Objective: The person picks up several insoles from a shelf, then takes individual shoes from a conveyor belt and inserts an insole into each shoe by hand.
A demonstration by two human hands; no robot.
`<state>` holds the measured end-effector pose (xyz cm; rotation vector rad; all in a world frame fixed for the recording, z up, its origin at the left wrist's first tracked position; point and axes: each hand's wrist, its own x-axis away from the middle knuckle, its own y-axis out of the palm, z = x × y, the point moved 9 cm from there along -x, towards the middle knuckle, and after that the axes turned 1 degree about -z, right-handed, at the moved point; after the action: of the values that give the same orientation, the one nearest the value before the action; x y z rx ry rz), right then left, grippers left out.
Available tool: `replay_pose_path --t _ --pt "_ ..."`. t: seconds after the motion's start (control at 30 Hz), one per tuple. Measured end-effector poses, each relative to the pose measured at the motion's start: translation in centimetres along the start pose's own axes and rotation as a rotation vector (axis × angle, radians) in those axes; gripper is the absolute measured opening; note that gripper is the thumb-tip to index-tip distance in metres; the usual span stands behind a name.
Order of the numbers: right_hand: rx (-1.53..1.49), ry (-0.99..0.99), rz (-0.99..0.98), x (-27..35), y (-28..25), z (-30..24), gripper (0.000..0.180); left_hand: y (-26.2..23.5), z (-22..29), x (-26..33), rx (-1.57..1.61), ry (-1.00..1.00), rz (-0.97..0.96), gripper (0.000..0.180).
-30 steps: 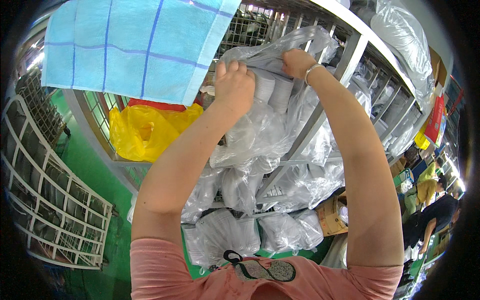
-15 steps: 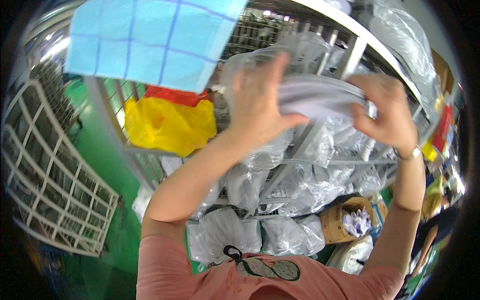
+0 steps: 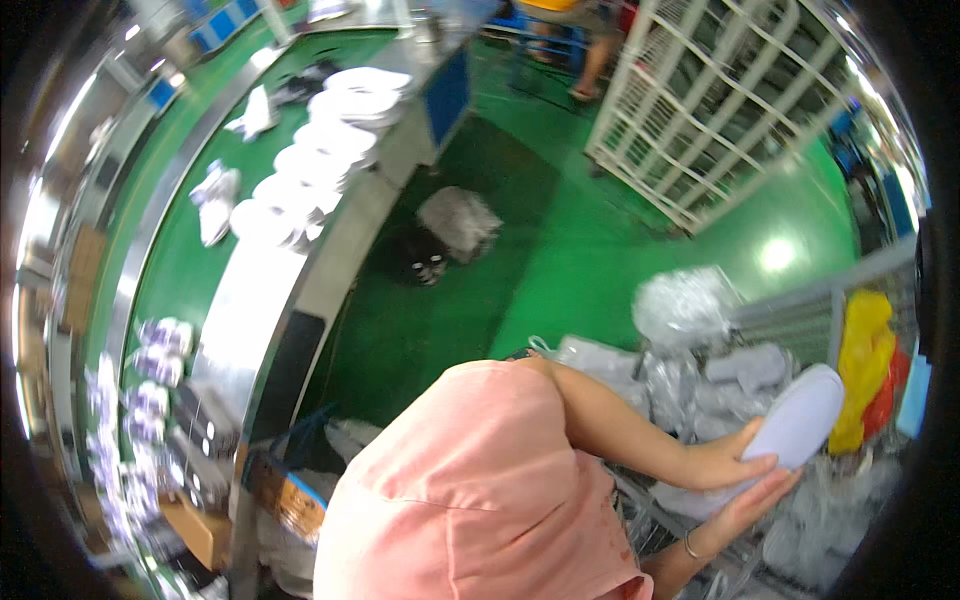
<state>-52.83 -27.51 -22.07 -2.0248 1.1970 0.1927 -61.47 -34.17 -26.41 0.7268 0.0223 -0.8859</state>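
A pale white insole-shaped piece (image 3: 798, 418) is held at the lower right, over the shelf with plastic bags. My left hand (image 3: 728, 462) grips its lower end, thumb across its face and the other fingers partly hidden. My right hand (image 3: 745, 510), with a band on the wrist, lies just below, fingers along the underside of the same piece. Another pale part extends beneath the hands; whether it belongs to the same stack, I cannot tell. Clear plastic bags (image 3: 830, 525) of pale items are beside and below the hands.
A yellow bag (image 3: 862, 375) hangs on the rack's right. A white wire cage cart (image 3: 715, 110) stands behind. Leftward runs a conveyor bench (image 3: 245, 310) with stacked white insoles (image 3: 325, 150) and shoes (image 3: 150, 410). A bundle (image 3: 458, 222) lies on the green floor. Another person (image 3: 590, 50) is at the top.
My view has swung away from the rack toward the bench and floor. Both hands, apart at the blurred white stack before, are now close together on the white piece at lower right.
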Motion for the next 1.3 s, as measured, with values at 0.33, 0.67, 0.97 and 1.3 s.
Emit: replay_pose_path --t 0.33,0.67,0.97,1.3 --pt "-0.314 -0.396 -1.074 12.8 17.3 -15.1 0.072 -19.7 9.9 14.5 0.000 0.129 0.885 0.049" --pt "-0.413 -0.366 -1.491 31.4 29.5 -24.2 0.066 -27.4 19.7 38.4 -0.091 -0.074 0.913 0.056" --pt "-0.613 -0.533 -1.610 39.2 45.6 -41.4 0.064 -37.3 30.1 71.5 -1.086 -0.143 1.892 0.038" --pt "0.144 -1.106 -1.480 47.3 61.4 -48.1 0.067 -37.5 29.2 79.5 -1.183 -0.795 2.022 0.059"
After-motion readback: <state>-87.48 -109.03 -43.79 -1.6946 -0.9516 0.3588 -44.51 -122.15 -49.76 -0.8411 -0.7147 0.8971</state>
